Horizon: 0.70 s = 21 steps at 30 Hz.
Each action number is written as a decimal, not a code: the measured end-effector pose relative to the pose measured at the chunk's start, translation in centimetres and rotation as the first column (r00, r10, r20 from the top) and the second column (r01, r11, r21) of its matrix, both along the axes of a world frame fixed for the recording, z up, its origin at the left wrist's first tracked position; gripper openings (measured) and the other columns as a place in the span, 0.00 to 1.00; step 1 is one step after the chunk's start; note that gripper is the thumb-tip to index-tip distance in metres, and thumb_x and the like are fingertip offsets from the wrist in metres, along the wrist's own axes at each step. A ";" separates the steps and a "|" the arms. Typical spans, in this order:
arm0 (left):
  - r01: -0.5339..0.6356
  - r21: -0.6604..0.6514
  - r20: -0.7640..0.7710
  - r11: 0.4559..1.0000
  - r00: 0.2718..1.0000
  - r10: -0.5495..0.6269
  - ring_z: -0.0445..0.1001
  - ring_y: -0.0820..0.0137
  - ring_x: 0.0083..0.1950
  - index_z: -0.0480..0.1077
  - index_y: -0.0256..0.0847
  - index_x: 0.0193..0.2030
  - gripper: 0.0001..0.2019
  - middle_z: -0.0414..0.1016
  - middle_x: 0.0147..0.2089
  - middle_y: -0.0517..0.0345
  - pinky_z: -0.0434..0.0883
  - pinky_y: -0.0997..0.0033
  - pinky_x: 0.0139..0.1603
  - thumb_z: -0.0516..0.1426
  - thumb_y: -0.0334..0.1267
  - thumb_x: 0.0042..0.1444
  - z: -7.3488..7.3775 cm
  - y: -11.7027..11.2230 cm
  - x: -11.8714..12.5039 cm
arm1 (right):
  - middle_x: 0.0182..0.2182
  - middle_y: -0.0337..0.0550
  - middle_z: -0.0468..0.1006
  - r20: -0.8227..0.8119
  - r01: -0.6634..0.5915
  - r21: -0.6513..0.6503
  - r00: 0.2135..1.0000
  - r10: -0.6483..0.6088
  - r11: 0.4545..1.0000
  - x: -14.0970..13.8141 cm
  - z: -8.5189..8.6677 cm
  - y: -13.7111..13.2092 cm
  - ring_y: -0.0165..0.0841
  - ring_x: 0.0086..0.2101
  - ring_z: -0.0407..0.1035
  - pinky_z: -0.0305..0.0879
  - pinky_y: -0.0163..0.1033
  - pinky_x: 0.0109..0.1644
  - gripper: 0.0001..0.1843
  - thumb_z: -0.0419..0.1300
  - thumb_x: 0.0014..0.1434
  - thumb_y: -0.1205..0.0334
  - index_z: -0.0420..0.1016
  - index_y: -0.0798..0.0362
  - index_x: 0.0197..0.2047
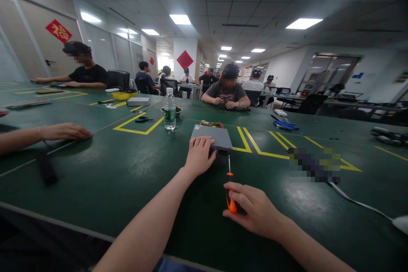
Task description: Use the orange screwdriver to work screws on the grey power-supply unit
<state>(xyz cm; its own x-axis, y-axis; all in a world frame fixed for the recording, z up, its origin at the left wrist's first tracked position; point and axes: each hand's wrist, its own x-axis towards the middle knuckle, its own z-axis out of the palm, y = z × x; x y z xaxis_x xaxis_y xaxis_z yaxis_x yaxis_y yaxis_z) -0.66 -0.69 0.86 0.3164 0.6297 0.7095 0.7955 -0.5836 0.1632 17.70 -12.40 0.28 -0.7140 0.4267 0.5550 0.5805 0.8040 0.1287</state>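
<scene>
A grey metal computer power supply [219,136] lies on the green table, with coloured wires [210,124] at its far side. My left hand [200,155] holds it at the near left corner, fingers over the top and thumb at the front face. In my right hand [250,208] is a screwdriver [232,204] with an orange and black handle, gripped between thumb and fingers. Its shaft points away from me, and the tip is at the near right corner of the power supply; whether it sits in a screw is too small to tell.
A water bottle [170,110] stands left of the power supply, before a small bowl [178,111]. Blue gloves [286,125] and a dark power strip [314,165] lie right. Another person's hand [65,131] rests on the table at left; a person [227,91] sits opposite.
</scene>
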 end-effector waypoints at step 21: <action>0.006 0.005 0.007 1.000 1.000 -0.006 0.62 0.62 0.55 0.64 0.44 0.48 0.14 0.67 0.53 0.54 0.54 0.57 0.57 0.54 0.38 0.54 0.0 0.1 0.1 | 0.46 0.56 0.71 0.087 0.035 0.008 0.996 -0.035 0.999 0.6 0.5 -0.4 0.39 0.42 0.71 0.71 0.41 0.39 0.18 0.51 0.61 0.58 0.63 0.55 0.52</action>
